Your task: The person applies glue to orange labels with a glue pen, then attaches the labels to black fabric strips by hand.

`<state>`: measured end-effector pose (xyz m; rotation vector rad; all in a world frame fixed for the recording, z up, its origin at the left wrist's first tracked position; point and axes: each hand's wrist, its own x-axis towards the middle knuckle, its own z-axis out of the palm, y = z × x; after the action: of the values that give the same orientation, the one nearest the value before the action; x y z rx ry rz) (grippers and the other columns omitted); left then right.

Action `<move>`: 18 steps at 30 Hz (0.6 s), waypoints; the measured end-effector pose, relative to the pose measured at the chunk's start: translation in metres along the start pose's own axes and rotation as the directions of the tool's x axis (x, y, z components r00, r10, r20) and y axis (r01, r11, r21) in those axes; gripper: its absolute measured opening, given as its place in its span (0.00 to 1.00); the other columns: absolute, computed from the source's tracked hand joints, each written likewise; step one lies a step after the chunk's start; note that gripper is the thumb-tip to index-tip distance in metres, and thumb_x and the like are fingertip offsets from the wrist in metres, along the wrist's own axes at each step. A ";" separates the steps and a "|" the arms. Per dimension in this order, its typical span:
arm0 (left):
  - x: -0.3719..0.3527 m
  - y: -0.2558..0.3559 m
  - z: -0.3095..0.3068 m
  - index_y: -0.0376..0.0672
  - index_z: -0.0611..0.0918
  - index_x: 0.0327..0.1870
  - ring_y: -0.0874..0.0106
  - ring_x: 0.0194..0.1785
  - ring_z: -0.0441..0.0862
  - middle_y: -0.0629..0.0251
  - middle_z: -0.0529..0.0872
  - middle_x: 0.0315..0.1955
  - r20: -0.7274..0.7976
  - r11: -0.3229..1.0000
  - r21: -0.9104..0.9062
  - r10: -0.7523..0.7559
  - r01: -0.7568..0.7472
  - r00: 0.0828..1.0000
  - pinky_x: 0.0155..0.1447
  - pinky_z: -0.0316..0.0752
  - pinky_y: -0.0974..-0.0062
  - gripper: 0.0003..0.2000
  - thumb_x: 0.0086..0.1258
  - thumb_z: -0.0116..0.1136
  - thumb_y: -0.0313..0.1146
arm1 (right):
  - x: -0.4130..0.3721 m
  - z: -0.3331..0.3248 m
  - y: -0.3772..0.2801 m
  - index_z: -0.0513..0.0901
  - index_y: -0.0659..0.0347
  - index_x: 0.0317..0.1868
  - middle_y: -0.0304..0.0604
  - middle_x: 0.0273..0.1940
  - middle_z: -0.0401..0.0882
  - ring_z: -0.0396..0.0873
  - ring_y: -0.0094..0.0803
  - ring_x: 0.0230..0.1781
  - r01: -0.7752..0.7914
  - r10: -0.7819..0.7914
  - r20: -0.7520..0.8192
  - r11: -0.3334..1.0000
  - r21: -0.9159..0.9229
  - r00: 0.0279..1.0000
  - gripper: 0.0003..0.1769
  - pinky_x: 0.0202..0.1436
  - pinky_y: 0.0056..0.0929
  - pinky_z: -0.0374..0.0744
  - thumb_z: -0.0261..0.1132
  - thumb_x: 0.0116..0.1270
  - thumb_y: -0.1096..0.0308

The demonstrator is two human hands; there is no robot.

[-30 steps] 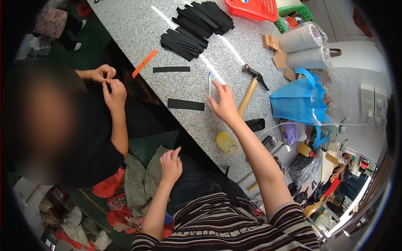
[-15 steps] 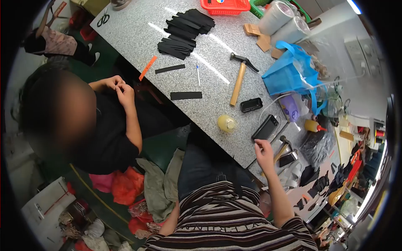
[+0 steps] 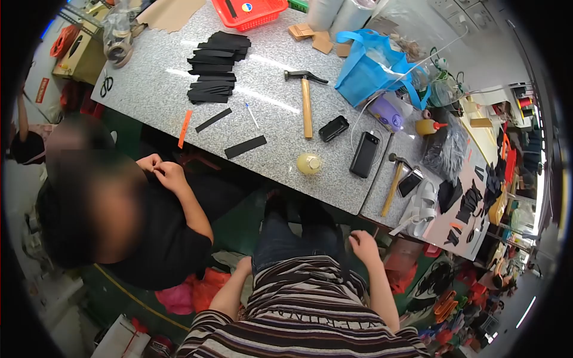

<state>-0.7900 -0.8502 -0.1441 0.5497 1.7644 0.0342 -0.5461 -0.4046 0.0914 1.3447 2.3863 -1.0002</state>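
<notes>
1. Speckled grey table (image 3: pixel 271 128): yellow bottle (image 3: pixel 309 164) near front edge, black device (image 3: pixel 364 154) right of it, near front-right corner.
2. Right hand (image 3: pixel 364 246): off table, just below that corner, fingers partly open, loosely curled.
3. Left hand (image 3: pixel 244 266): beside left thigh, can't tell fingers.
4. Hammer (image 3: pixel 307 110) beyond bottle.
5. Black strip pile (image 3: pixel 212 67) farther left; red basket (image 3: pixel 253 21) at far edge.

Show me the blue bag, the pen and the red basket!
Blue tote bag (image 3: pixel 360 75): head view, on its front side.
Pen (image 3: pixel 252 116): head view, on the middle of its barrel.
Red plastic basket (image 3: pixel 258 22): head view, on its outer wall.
</notes>
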 end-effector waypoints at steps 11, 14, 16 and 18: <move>0.003 0.035 -0.085 0.41 0.88 0.55 0.46 0.58 0.85 0.41 0.88 0.52 0.025 0.983 0.169 0.067 -0.071 0.997 0.63 0.80 0.53 0.24 0.62 0.65 0.46 | -0.126 0.108 0.025 0.87 0.62 0.54 0.54 0.42 0.88 0.87 0.49 0.42 -0.299 0.288 0.082 0.894 0.333 0.954 0.16 0.49 0.42 0.84 0.70 0.70 0.62; 0.020 0.058 -0.090 0.42 0.89 0.54 0.47 0.57 0.87 0.42 0.89 0.50 -0.001 0.957 0.274 0.096 -0.092 0.995 0.61 0.81 0.53 0.19 0.63 0.62 0.39 | -0.155 0.125 0.046 0.87 0.62 0.56 0.55 0.45 0.89 0.89 0.49 0.46 -0.343 0.347 0.061 0.857 0.383 0.936 0.16 0.53 0.42 0.85 0.66 0.71 0.66; 0.034 0.061 -0.088 0.42 0.89 0.51 0.47 0.55 0.88 0.43 0.89 0.48 -0.026 0.935 0.329 0.146 -0.130 0.989 0.59 0.82 0.52 0.16 0.64 0.60 0.35 | -0.173 0.125 0.051 0.86 0.62 0.56 0.55 0.45 0.89 0.88 0.49 0.46 -0.376 0.410 0.040 0.787 0.490 0.911 0.17 0.53 0.42 0.85 0.67 0.71 0.64; 0.045 0.073 -0.082 0.42 0.90 0.49 0.47 0.53 0.88 0.43 0.90 0.46 -0.004 0.907 0.396 0.154 -0.140 0.988 0.58 0.82 0.52 0.15 0.64 0.60 0.32 | -0.195 0.127 0.063 0.87 0.62 0.56 0.54 0.46 0.89 0.88 0.48 0.46 -0.416 0.491 0.024 0.711 0.567 0.871 0.18 0.53 0.41 0.84 0.68 0.71 0.62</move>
<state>-0.8482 -0.7466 -0.1397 0.9810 1.7688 -0.2147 -0.4025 -0.5965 0.0658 2.1249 1.7125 -1.5474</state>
